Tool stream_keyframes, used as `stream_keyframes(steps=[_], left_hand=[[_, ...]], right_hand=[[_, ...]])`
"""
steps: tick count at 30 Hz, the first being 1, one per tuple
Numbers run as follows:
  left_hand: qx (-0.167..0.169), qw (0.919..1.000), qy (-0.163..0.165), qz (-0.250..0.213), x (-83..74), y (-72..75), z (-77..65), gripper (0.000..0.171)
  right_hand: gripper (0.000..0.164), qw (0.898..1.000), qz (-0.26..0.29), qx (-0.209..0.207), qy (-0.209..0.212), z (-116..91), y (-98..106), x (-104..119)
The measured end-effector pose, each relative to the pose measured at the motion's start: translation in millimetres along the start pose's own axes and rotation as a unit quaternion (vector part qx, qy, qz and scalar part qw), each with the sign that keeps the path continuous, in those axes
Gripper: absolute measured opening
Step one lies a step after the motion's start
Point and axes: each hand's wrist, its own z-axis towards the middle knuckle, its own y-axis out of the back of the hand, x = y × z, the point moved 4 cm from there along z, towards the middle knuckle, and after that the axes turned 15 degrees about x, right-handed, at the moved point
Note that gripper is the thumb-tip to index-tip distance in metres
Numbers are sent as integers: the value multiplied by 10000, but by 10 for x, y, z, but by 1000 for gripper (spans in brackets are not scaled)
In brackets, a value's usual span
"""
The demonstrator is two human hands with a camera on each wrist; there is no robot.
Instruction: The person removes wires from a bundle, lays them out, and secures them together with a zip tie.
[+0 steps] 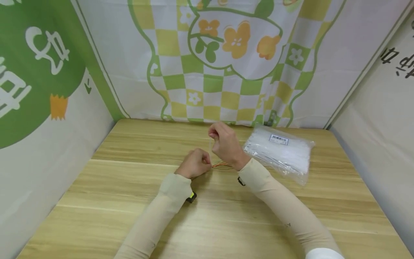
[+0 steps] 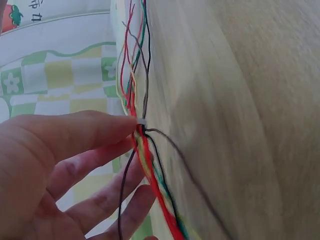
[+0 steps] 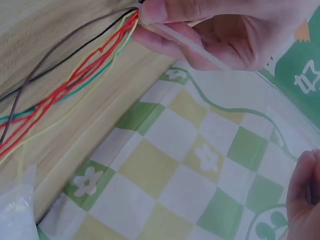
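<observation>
From up top I've got both hands working near the back edge of the table [image 1: 129,201], roughly mid-width. Left hand [image 1: 195,164] is curled down low, pinching a bundle of thin wires [image 1: 223,166] right where a white zip tie [image 2: 141,122] loops round it. In the left wrist view the thumb and fingers are pressed against the bundle at the tie's little square head.

The wires are skinny, round and smooth: mostly red, plus green, yellow, black and a brownish-grey one. They're tight at the tie and fan out loose on either side. The bundle lies flat on the wood, its long axis running left to right, more or less parallel to the back edge, one end at my left hand and the other passing under the right wrist.

Right hand [image 1: 225,143] is raised a bit above the left, fingers closed, pinching the tie's tail, a thin, pale, translucent strip. The strip runs from the bundle up toward the back wall. In the right wrist view I can see that tail [image 3: 187,46] lying across the left fingers.

Table is light wood-grain laminate, matte. Toward the back right corner sits a crinkly clear bag [image 1: 280,151] stuffed with more white ties, barcode label on top. Walls are soft printed fabric, green and yellow checks with flowers.
</observation>
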Motion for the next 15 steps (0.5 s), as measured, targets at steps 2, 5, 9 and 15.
stream_keyframes(steps=[2,5,9,15], left_hand=[[3,10000,33,55,-11,-10,-3,23],[74,9998,123,142,-16,-39,2,25],[153,9992,223,286,-15,-83,9,28],[206,9991,219,313,-14,-91,18,27]], right_hand=[[16,10000,8,-53,-45,-9,10,-5],[15,10000,-13,-39,-84,-24,6,-9],[13,10000,-7,54,-81,-29,-23,-13],[11,9998,164,145,-35,-3,-19,-19]])
